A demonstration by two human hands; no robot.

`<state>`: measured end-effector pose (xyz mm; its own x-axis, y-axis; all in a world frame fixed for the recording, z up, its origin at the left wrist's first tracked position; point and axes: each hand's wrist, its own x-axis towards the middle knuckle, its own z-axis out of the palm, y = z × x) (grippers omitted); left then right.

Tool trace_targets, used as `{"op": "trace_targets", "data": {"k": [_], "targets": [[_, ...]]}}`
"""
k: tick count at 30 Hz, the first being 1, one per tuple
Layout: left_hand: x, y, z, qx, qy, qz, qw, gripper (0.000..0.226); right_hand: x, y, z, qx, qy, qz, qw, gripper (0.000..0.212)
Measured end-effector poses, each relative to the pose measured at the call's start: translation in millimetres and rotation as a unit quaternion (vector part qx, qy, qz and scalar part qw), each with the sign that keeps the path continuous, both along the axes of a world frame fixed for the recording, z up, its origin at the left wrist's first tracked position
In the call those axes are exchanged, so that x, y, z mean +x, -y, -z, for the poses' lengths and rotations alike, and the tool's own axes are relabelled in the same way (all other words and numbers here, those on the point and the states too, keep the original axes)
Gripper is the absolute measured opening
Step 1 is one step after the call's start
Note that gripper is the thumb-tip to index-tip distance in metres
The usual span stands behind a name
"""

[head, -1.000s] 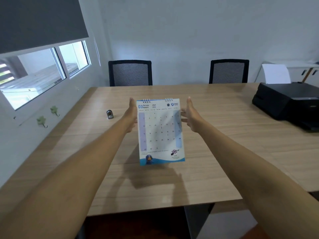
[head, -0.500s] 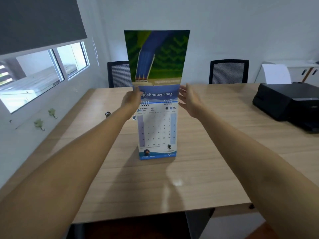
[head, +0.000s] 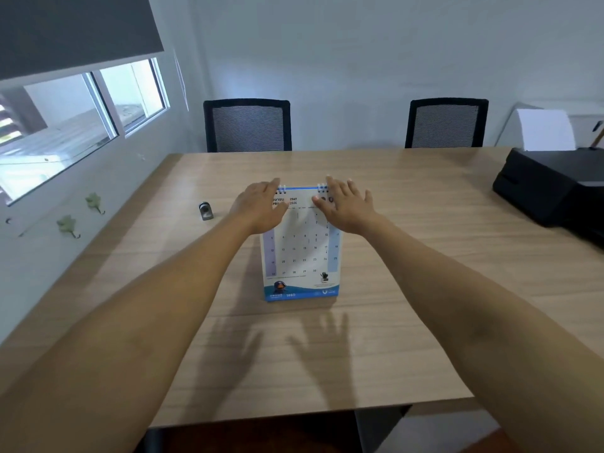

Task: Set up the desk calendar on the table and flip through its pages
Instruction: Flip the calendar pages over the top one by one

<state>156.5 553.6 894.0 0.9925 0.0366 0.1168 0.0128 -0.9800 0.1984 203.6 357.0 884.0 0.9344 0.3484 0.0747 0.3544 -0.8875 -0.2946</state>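
Left hand lies flat, fingers spread, on the upper left corner of the desk calendar. Right hand mirrors it on the upper right corner, likewise gripping nothing. Calendar stands upright on the bench beneath both palms.

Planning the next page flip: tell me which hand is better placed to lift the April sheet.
Probably the right hand: its thumb already lies on the calendar page below the rings, while the left hand rests at the corner.

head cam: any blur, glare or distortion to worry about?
Head view: wide-angle bending at the window edge; calendar print soft but dates readable; both hands' shadows fall on the table toward the camera; no glare on the page.
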Motion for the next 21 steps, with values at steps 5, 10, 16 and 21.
{"op": "trace_targets", "data": {"k": [5,10,16,21], "targets": [[4,1,7,-0.057,0.009,-0.008,0.998,0.070,3,-3,4,0.015,-0.001,0.003,1.000,0.073],[-6,9,21,-0.272,0.071,-0.111,0.953,0.076,-1,-8,11,0.353,-0.110,0.098,0.924,0.075],[-37,23,22,-0.626,-0.040,-0.102,0.772,0.084,0,-3,29,0.510,-0.310,0.148,0.788,0.086],[-43,24,14,-0.643,-0.074,-0.110,0.754,0.093,-12,-2,20,0.520,-0.311,0.142,0.783,0.083]]}}
